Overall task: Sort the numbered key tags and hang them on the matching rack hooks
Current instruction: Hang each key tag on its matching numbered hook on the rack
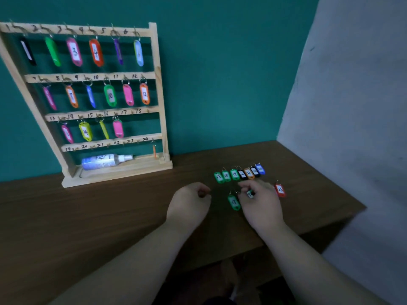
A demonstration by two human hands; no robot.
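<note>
**Right grip on a small green tag, left grip curled and holding nothing**

Your right grip (262, 205) is low over the table (88, 216). Its fingers are curled around a small green tag (250, 193), which is mostly hidden, so the number cannot be read. Just left of this grip lies a loose green tag (234, 202), close against the fingers. Just right of the grip lies a red tag (280, 190) marked 23. Directly beyond the grip, a row of seven tags (240, 173) lies side by side. Your left grip (189, 201) rests to the left of the right one, with fingers curled in and nothing visible inside. Well beyond it and to its left stands the wooden rack (159, 95). The hung tags (110, 95) fill hooks 1 to 16, and a spray bottle (105, 160) lies in the base.
</note>
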